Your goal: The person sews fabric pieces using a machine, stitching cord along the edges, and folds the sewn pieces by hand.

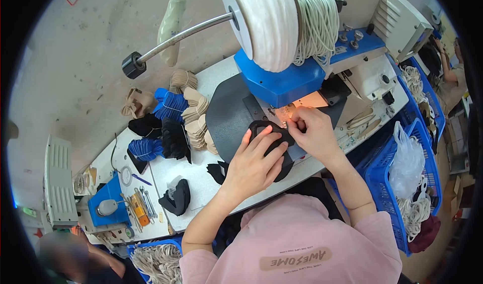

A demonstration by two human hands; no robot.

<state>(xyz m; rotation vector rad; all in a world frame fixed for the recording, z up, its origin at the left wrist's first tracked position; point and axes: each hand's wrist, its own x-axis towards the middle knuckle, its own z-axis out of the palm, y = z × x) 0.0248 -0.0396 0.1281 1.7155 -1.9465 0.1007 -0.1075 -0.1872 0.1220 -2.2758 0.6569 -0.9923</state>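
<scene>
A black fabric piece [263, 127] lies on the dark machine bed under the lit sewing head. My left hand [256, 163] rests over it with the fingers stretched and slightly apart, pressing it down; its thumb is hidden. My right hand [313, 132] is closed, with thumb and index finger pinching at the fabric's edge beside the needle area. The exact pinch point is partly covered by my fingers. Above both hands stands the blue sewing machine head [282, 85], carrying a large white spool [266, 25] and a coil of pale cord [318, 27].
Bundles of beige pieces [196, 113], blue bundles [170, 104] and black bundles [174, 139] sit left on the table. A crumpled black piece [176, 197] lies nearer me. Blue baskets [397, 228] stand at right. People sit at lower left and far right.
</scene>
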